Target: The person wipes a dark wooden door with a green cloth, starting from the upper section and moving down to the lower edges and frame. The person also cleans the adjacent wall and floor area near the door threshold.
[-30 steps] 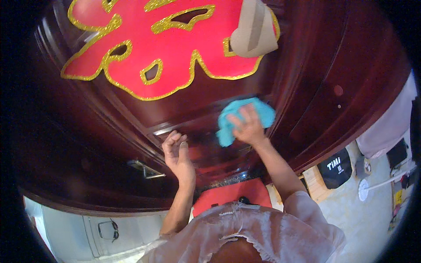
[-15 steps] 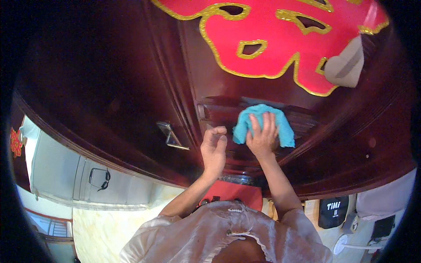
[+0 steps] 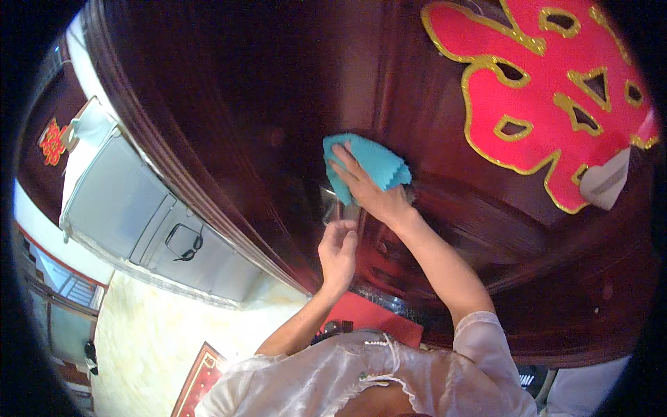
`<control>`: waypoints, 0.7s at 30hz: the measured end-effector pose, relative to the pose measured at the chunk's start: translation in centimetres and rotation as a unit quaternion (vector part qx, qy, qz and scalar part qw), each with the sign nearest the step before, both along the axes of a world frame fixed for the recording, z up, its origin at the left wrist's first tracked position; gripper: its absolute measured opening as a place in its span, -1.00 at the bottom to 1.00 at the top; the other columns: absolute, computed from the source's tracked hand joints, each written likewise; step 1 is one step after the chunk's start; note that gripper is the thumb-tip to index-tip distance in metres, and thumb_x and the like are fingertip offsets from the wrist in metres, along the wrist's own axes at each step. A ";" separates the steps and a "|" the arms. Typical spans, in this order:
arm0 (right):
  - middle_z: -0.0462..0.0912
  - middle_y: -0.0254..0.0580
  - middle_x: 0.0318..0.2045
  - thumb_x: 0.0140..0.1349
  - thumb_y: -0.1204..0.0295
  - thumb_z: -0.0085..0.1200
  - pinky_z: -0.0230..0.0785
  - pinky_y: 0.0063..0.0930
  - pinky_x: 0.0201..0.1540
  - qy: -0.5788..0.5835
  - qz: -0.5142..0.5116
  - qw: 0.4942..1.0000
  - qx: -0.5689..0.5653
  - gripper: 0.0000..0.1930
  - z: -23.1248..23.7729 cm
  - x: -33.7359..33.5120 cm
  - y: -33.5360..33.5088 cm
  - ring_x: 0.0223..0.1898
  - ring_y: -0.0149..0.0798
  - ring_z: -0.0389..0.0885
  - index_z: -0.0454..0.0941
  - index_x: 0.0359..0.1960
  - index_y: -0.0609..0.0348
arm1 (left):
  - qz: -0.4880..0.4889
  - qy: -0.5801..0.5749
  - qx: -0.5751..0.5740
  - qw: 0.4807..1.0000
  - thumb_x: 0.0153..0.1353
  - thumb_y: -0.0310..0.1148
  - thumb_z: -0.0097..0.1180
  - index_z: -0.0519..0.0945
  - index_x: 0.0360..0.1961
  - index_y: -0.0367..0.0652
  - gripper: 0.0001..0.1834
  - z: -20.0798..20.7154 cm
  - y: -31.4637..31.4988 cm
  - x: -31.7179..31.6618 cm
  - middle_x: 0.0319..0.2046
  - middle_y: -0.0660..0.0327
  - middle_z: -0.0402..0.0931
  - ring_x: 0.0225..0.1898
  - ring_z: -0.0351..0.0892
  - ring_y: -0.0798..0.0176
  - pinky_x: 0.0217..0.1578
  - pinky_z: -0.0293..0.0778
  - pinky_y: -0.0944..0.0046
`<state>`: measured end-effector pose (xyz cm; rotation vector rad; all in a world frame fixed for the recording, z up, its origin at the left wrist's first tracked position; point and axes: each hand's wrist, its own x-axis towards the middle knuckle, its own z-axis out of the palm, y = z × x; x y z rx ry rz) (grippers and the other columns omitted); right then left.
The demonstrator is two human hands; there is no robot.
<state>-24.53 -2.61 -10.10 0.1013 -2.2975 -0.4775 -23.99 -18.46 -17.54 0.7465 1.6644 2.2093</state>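
Note:
My right hand (image 3: 368,186) presses a teal cloth (image 3: 385,161) flat against a dark red-brown door (image 3: 292,83), just above and beside the metal door handle (image 3: 329,203). Its fingers are stretched over the cloth, and some of the handle is hidden behind the cloth and hand. Just below the handle hovers my left hand (image 3: 338,256), its fingers curled in and nothing visible in them. Whether its fingertips touch the handle I cannot tell. A red paper cut-out with gold edging (image 3: 497,132) hangs on the door to the upper right.
A grey refrigerator (image 3: 121,194) with dark glasses (image 3: 184,242) on it stands at the left. Below lie a pale marbled floor (image 3: 146,340), a red mat (image 3: 375,316) by the door's foot and a patterned red rug (image 3: 198,375). A heart-shaped tag (image 3: 604,184) hangs off the cut-out.
My right hand has carried the cloth up and left, from the door's panel to beside the handle. The view has swung left, and my left hand now sits right below the handle.

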 end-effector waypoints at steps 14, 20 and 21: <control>0.26 -0.11 0.33 0.14 0.38 -0.03 0.01 -0.07 0.35 -0.018 -0.027 0.999 -0.009 -0.60 -2.0 -6.7 -2.5 0.37 -0.06 0.17 0.53 0.05 0.11 | 0.111 -0.021 -0.046 0.993 0.27 -0.55 0.03 0.55 -0.27 -0.26 -0.93 -0.6 -6.5 -2.6 -0.34 0.34 0.53 -0.30 0.43 0.51 -0.21 0.36 0.47; 0.33 -0.17 0.27 0.09 0.36 0.02 0.12 -0.03 0.29 -0.043 0.020 0.999 0.010 -0.65 0.9 -7.1 -1.0 0.32 -0.06 0.23 0.56 -0.05 0.07 | 0.133 0.059 -0.074 0.987 0.23 -0.55 0.03 0.57 -0.24 -0.31 -0.89 1.3 -7.3 -3.6 -0.34 0.24 0.55 -0.27 0.48 0.44 -0.20 0.42 0.41; 0.34 -0.17 0.26 0.09 0.37 0.02 0.13 -0.03 0.29 -0.023 0.010 0.999 0.032 -0.66 3.6 -7.1 -1.8 0.31 -0.06 0.24 0.56 -0.06 0.06 | 0.135 0.078 -0.069 0.985 0.23 -0.56 0.03 0.57 -0.25 -0.32 -0.89 2.5 -7.7 -4.0 -0.33 0.23 0.55 -0.27 0.49 0.43 -0.20 0.42 0.40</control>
